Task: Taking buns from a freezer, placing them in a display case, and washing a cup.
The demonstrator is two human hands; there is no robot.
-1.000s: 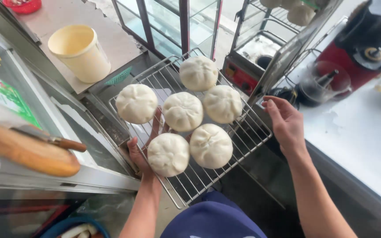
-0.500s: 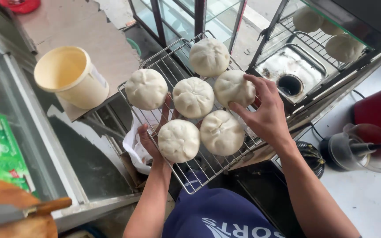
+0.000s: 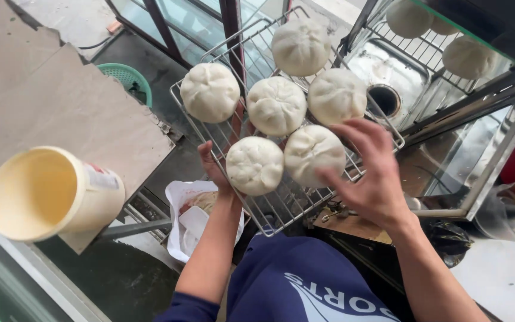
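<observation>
A wire rack (image 3: 275,209) carries several round white steamed buns, such as one near bun (image 3: 255,165) and one far bun (image 3: 300,46). My left hand (image 3: 213,170) reaches under the rack's near left side and holds it up from below, mostly hidden by the wires. My right hand (image 3: 371,173) hovers with fingers spread over the rack's right edge, next to the near right bun (image 3: 314,154); it holds nothing.
A steamer cabinet (image 3: 448,125) with a glass door stands to the right, with more buns on its upper rack (image 3: 442,45). A cream plastic bucket (image 3: 49,194) sits on the left ledge. A white bag (image 3: 195,217) lies below; a green basket (image 3: 127,77) is farther back.
The rack with its buns has stayed in my left hand while the view shifted. My right hand came off the rack's right edge and now hovers with fingers spread.
</observation>
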